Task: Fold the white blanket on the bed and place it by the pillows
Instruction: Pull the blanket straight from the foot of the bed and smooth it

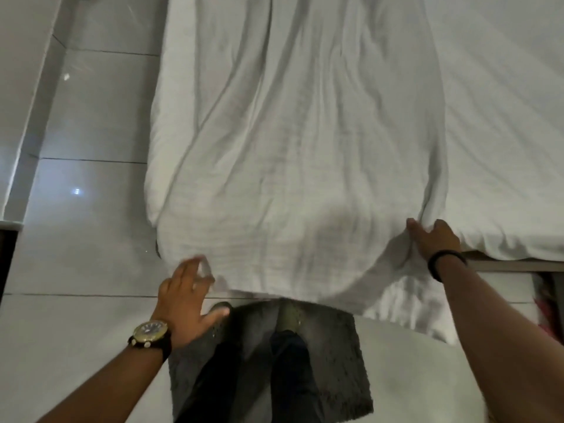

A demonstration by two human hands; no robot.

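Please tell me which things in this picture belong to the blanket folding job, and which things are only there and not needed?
Part of the job:
- white blanket, lying lengthwise on the bed
- left hand, open at the blanket's near edge
- right hand, gripping the blanket's near corner
- bed, which bears the blanket

Only lying about:
- grey mat on the floor
- tiled floor

matt cloth blanket (290,148), glossy tile floor (91,132), fuzzy mat (341,346)

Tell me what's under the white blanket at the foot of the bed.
The white blanket lies on the bed's white sheet, its near end hanging over the edge. The mattress beneath is covered.
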